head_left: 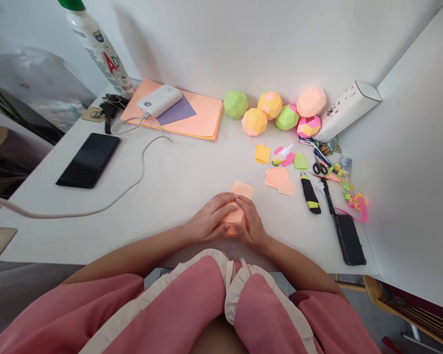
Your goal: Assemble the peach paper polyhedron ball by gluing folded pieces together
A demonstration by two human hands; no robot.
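Note:
Near the table's front edge, my left hand (211, 219) and my right hand (254, 223) are wrapped round a peach faceted paper ball (237, 217) from both sides. Fingers cover much of it, so its full shape is hidden. Just behind the ball lies a peach paper square (243, 189), flat on the table. A loose pile of peach paper pieces (279, 181) sits to the right, with yellow (262, 153) and green paper squares (300, 161) farther back. Between them a small glue bottle (281, 155) rests on pink paper pieces (290, 159).
Several finished paper balls (254, 122) stand along the wall. At right lie a utility knife (310, 193), scissors (320, 168), paper scraps (349, 189) and a dark phone-like device (350, 239). At left are a black phone (88, 161), a power bank (159, 100) on coloured sheets and a cable (143, 167).

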